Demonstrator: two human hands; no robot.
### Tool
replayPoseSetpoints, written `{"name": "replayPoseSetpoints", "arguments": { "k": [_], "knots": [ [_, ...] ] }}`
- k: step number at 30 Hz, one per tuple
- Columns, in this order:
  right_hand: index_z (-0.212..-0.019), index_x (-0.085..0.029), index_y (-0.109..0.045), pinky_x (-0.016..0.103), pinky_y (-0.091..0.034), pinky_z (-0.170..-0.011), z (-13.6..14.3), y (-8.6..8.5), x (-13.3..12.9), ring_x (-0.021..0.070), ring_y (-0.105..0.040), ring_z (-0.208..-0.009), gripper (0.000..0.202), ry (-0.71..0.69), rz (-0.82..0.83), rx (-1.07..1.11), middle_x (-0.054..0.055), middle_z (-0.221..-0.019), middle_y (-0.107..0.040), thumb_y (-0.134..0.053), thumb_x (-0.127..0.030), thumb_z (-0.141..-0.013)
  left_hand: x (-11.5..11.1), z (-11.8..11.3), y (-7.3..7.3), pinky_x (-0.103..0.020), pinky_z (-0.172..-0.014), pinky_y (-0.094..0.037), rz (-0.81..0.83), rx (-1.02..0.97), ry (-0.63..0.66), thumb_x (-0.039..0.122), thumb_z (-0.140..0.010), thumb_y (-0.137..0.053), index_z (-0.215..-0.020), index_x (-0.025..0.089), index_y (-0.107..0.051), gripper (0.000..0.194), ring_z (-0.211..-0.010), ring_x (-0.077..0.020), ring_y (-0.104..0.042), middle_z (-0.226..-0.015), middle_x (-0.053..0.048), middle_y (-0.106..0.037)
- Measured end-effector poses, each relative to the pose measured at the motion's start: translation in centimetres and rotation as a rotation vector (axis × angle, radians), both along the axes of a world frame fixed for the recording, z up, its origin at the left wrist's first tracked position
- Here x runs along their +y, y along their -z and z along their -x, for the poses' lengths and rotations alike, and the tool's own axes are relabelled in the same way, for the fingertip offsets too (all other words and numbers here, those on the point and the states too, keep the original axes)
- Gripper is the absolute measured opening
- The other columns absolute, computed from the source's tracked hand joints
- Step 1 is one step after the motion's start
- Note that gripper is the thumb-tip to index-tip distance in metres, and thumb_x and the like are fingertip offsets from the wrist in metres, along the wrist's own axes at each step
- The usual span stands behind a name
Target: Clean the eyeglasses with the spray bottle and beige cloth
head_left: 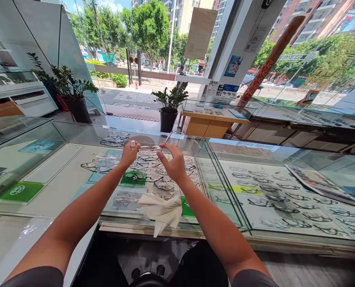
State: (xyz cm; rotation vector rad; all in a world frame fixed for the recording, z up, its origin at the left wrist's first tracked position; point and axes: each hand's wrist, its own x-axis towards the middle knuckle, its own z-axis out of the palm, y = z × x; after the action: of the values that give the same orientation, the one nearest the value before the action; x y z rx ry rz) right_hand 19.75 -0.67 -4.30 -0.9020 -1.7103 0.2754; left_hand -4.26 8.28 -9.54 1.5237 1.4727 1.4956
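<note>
My left hand (130,154) is closed, with a small white cap-like tip (133,144) showing above its fingers; the rest of that item is hidden in the hand. Pinched in my right hand (174,161) is a pair of eyeglasses (169,137), a thin temple pointing up and away. A pale, thin line of the glasses reaches toward my left fingers; I cannot tell whether they touch it. Below both hands, several eyeglasses (149,158) lie in rows on the glass counter (105,218). A crumpled cream cloth (162,211) drapes over the counter's near edge.
More eyeglasses (297,197) fill the display case to the right, beside a magazine (318,179). A green card (21,191) lies at left. Beyond the counter stand a potted plant (169,103), a wooden table (203,124) and a glass front; a person (182,77) is outside.
</note>
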Motion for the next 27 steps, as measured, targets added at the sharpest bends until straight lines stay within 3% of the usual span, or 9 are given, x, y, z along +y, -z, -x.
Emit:
{"name": "replayPoseSetpoints", "arguments": {
  "k": [4, 7, 11, 14, 17, 19, 21, 24, 27],
  "knots": [
    [-0.122, -0.025, -0.078, 0.052, -0.059, -0.110, 0.0, -0.1, 0.0, 0.0319, -0.076, -0.123, 0.034, -0.003, -0.006, 0.014, 0.012, -0.125, -0.085, -0.068, -0.053, -0.107, 0.1, 0.7, -1.4, -0.030, -0.063, -0.043, -0.029, -0.069, -0.035, 0.037, -0.085, -0.069, -0.098, 0.024, -0.053, 0.024, -0.068, -0.0166, -0.053, -0.081, 0.001, -0.057],
    [-0.122, -0.026, -0.078, 0.051, -0.059, -0.110, -0.1, -0.1, 0.0, 0.0315, -0.076, -0.123, 0.034, -0.007, 0.009, 0.026, 0.011, -0.125, -0.085, -0.067, -0.054, -0.107, -0.2, 0.9, -3.0, -0.030, -0.077, -0.056, -0.093, -0.225, 0.024, 0.022, -0.077, -0.071, -0.109, 0.027, -0.044, 0.043, -0.081, -0.0149, -0.064, -0.099, 0.001, -0.061],
    [-0.120, -0.025, -0.078, 0.052, -0.059, -0.109, -0.3, -0.1, 0.1, 0.0317, -0.075, -0.122, 0.033, 0.001, 0.017, 0.033, 0.011, -0.124, -0.085, -0.066, -0.054, -0.108, -1.5, 0.1, -4.7, -0.037, -0.091, -0.064, -0.091, -0.411, 0.237, 0.027, -0.081, -0.077, -0.115, 0.028, -0.040, 0.050, -0.103, -0.0182, -0.072, -0.110, 0.000, -0.061],
    [-0.119, -0.026, -0.077, 0.052, -0.058, -0.108, -0.4, 0.0, 0.3, 0.0315, -0.075, -0.121, 0.032, 0.004, 0.027, 0.048, 0.010, -0.124, -0.085, -0.064, -0.052, -0.108, -3.0, -0.9, -5.7, -0.040, -0.088, -0.066, 0.006, -0.481, 0.417, 0.038, -0.085, -0.082, -0.122, 0.029, -0.045, 0.052, -0.113, -0.0224, -0.071, -0.111, -0.002, -0.066],
    [-0.118, -0.026, -0.078, 0.051, -0.058, -0.107, -0.6, 0.0, 0.6, 0.0311, -0.075, -0.120, 0.031, -0.004, 0.032, 0.068, 0.010, -0.123, -0.085, -0.062, -0.051, -0.109, -4.5, -1.5, -6.6, -0.040, -0.081, -0.066, 0.127, -0.556, 0.551, 0.039, -0.082, -0.085, -0.127, 0.031, -0.052, 0.057, -0.105, -0.0234, -0.070, -0.106, -0.002, -0.066],
    [-0.116, -0.026, -0.078, 0.051, -0.058, -0.107, -0.6, 0.0, 0.6, 0.0307, -0.075, -0.119, 0.031, -0.018, 0.034, 0.075, 0.010, -0.121, -0.085, -0.060, -0.051, -0.110, -5.3, -1.7, -7.3, -0.038, -0.071, -0.063, 0.204, -0.614, 0.633, 0.043, -0.080, -0.084, -0.122, 0.028, -0.058, 0.051, -0.091, -0.0231, -0.067, -0.096, -0.003, -0.063],
    [-0.114, -0.026, -0.078, 0.050, -0.058, -0.107, -0.7, 0.0, 0.6, 0.0304, -0.075, -0.118, 0.031, -0.034, 0.042, 0.080, 0.010, -0.119, -0.085, -0.059, -0.050, -0.110, -6.0, -1.8, -8.0, -0.037, -0.063, -0.058, 0.259, -0.630, 0.712, 0.061, -0.084, -0.076, -0.107, 0.024, -0.063, 0.045, -0.080, -0.0237, -0.063, -0.086, -0.005, -0.058],
    [-0.113, -0.026, -0.079, 0.049, -0.058, -0.105, -0.6, -0.1, 0.5, 0.0295, -0.076, -0.115, 0.031, -0.055, 0.066, 0.077, 0.008, -0.116, -0.085, -0.058, -0.050, -0.110, -6.7, -2.0, -8.7, -0.039, -0.057, -0.053, 0.290, -0.565, 0.768, 0.093, -0.089, -0.051, -0.081, 0.022, -0.060, 0.072, -0.071, -0.0241, -0.058, -0.076, -0.006, -0.051],
    [-0.112, -0.026, -0.080, 0.048, -0.058, -0.104, -0.4, -0.2, 0.3, 0.0287, -0.076, -0.113, 0.033, -0.108, 0.107, 0.069, 0.008, -0.113, -0.086, -0.059, -0.052, -0.110, -6.7, -2.4, -8.6, -0.040, -0.059, -0.055, 0.249, -0.532, 0.723, 0.100, -0.087, -0.046, -0.072, 0.022, -0.054, 0.080, -0.069, -0.0234, -0.057, -0.073, -0.006, -0.050]
  ]
}}
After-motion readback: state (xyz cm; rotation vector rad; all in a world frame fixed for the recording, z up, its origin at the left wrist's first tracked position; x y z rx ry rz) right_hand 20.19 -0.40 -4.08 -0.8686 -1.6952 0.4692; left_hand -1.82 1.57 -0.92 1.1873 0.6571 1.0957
